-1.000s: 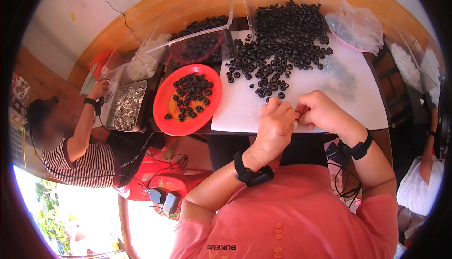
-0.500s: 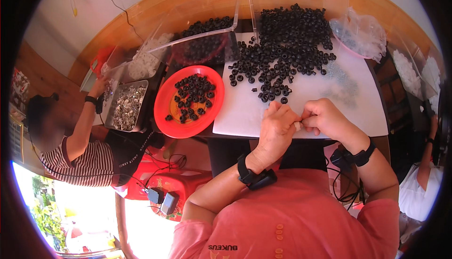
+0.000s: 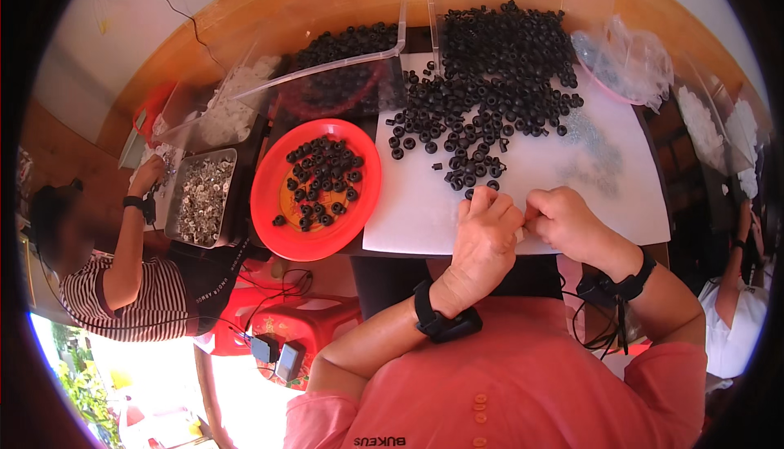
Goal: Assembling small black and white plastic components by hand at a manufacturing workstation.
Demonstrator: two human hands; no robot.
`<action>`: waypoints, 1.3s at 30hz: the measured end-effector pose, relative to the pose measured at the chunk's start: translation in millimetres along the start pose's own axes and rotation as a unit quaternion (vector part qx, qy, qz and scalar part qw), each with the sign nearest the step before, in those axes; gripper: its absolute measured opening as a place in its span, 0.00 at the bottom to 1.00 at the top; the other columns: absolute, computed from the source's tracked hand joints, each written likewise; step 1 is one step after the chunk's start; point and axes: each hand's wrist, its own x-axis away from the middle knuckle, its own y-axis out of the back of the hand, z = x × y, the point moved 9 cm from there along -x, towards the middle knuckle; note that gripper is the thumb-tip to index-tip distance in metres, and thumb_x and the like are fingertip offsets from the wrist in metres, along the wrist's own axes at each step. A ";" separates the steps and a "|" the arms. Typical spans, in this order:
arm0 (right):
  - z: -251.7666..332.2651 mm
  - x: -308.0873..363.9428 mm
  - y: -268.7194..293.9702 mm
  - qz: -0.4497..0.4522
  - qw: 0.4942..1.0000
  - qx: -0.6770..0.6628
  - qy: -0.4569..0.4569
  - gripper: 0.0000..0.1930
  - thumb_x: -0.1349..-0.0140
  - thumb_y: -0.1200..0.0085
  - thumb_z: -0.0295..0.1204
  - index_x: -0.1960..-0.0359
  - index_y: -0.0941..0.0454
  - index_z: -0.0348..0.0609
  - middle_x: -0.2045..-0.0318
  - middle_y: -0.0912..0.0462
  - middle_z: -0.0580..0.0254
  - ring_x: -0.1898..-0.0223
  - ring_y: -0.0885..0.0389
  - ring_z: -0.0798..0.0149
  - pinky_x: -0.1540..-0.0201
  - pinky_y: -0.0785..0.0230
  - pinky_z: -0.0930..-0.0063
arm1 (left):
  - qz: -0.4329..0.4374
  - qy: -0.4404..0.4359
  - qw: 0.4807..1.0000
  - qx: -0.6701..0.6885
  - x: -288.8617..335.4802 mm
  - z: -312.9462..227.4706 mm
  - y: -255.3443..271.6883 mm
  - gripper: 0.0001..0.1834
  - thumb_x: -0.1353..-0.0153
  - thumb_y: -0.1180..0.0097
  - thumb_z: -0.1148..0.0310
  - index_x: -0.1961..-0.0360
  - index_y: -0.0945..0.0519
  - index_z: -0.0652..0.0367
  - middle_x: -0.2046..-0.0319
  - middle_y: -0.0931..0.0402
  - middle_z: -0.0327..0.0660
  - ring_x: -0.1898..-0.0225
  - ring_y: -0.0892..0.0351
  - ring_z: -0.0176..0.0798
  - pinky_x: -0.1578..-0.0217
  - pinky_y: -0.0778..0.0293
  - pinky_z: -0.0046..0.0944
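Both hands meet over the front edge of the white tabletop (image 3: 425, 216). My left hand (image 3: 487, 232) is closed, its thumb and fingers bunched together and the knuckles up. My right hand (image 3: 567, 222) pinches close beside it, fingertips almost touching the left ones. Whatever sits between the fingers is too small and too covered to make out. Just beyond my left fingertips begins a loose spread of small round black parts with holes (image 3: 482, 126), which thickens into a large heap at the back.
Left of my hands is a red plate (image 3: 265, 212) holding black parts. Clear plastic bins (image 3: 343, 61) line the back. A metal tray of small metal pieces (image 3: 202, 200) lies farther left, near a co-worker in stripes (image 3: 147, 298). A bagged basin (image 3: 629, 65) stands back right. Tiny silvery pieces (image 3: 592, 151) are scattered nearby.
The whole view has shifted a little, so table and plate appear lower. My hands stay together over the front edge, still closed. The co-worker's hand at the left has moved slightly.
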 end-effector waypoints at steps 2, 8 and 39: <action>1.4 -1.9 -0.8 -0.016 0.999 0.018 0.027 0.04 0.48 0.44 0.25 0.74 0.24 0.38 0.78 0.19 0.48 0.74 0.20 0.47 0.70 0.30 0.58 | 0.008 0.001 1.000 -0.012 -0.9 2.4 -1.5 0.08 0.54 0.39 0.81 0.72 0.22 0.57 0.68 0.26 0.37 0.56 0.31 0.49 0.57 0.36 0.46; 6.0 -3.2 -4.8 -0.021 0.994 0.100 0.025 0.05 0.47 0.44 0.28 0.73 0.23 0.41 0.75 0.19 0.48 0.69 0.20 0.43 0.67 0.31 0.51 | 0.007 -0.021 1.000 -0.002 -1.3 2.6 -0.6 0.08 0.54 0.40 0.80 0.73 0.23 0.57 0.68 0.26 0.37 0.57 0.30 0.48 0.59 0.36 0.45; -29.6 46.0 1.3 -0.176 0.916 -0.354 0.063 0.04 0.35 0.45 0.25 0.67 0.24 0.38 0.78 0.25 0.70 0.76 0.28 0.79 0.72 0.36 0.82 | -0.168 -0.046 0.979 -0.104 21.0 -17.5 65.8 0.10 0.58 0.33 0.75 0.74 0.22 0.57 0.75 0.30 0.39 0.66 0.31 0.45 0.62 0.39 0.44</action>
